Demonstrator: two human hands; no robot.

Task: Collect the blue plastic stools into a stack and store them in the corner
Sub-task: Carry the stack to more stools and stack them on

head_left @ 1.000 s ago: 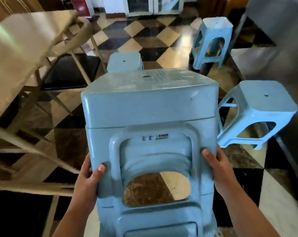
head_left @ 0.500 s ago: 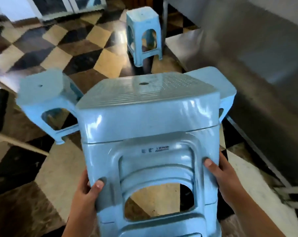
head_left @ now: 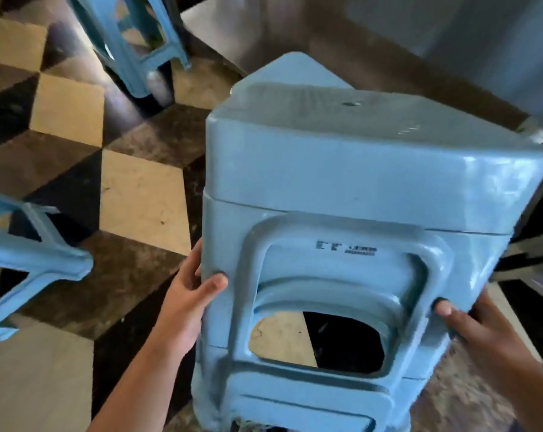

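A stack of nested blue plastic stools (head_left: 357,182) fills the middle of the view, tilted slightly. My left hand (head_left: 189,294) grips its left side, thumb on the front face. My right hand (head_left: 475,328) grips the right side in the same way. Directly behind the stack, the seat corner of another blue stool (head_left: 298,68) peeks out. One more blue stool (head_left: 133,48) stands on the floor at the upper left. The legs of a further blue stool (head_left: 30,260) show at the left edge.
The floor (head_left: 133,198) is a checkered pattern of cream, brown and black tiles. A grey metal counter or cabinet front (head_left: 419,35) runs along the upper right, close behind the stack.
The view has swung right and down. The stack sits further right and closer to the stool by the metal counter, which is now mostly hidden behind it. Both hands keep their grip.
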